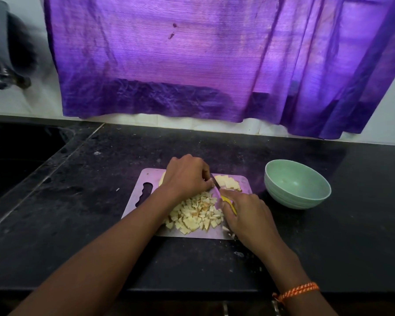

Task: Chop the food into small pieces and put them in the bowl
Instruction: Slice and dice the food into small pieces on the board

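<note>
A pale cutting board (137, 190) lies on the black counter. On its near half is a heap of small pale yellow food cubes (195, 215). At the board's far side my left hand (187, 175) curls over a larger piece of the food (162, 179), mostly hidden under it. Cut slices (229, 183) lie just right of the blade. My right hand (244, 214) grips a yellow-handled knife (217, 187), its blade pointing away from me and down onto the food beside my left fingers. A mint green bowl (297, 184) stands right of the board with nothing in it.
A dark sink (21, 153) is set into the counter at the left. A purple curtain (192, 60) hangs over the wall behind. A few crumbs lie on the counter near the board's right front corner.
</note>
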The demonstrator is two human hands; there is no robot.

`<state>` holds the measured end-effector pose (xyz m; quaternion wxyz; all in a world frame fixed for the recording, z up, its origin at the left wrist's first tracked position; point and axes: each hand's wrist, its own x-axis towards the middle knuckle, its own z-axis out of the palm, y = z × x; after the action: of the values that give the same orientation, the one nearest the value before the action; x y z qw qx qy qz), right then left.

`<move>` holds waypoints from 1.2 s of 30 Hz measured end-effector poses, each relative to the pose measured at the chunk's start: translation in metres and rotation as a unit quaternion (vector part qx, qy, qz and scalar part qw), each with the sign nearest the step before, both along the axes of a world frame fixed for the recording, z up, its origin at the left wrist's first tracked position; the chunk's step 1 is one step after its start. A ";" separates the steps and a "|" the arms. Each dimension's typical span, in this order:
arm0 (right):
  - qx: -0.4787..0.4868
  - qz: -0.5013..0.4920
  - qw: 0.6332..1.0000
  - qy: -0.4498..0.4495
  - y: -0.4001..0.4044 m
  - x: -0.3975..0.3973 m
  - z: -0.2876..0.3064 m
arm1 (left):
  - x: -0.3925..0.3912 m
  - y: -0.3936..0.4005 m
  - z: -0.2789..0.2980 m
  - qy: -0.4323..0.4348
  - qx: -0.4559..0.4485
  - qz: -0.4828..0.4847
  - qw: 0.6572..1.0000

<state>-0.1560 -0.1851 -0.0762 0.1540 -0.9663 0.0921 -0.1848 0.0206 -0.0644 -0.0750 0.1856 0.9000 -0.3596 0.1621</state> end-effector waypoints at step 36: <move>0.018 0.002 1.000 -0.013 0.000 -0.008 -0.003 | 0.001 0.002 0.003 0.014 -0.003 0.025 1.000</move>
<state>-0.1636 -0.1847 -0.0795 0.1730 -0.9610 0.0919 -0.1950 0.0214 -0.0625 -0.0720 0.1893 0.9104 -0.3336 0.1552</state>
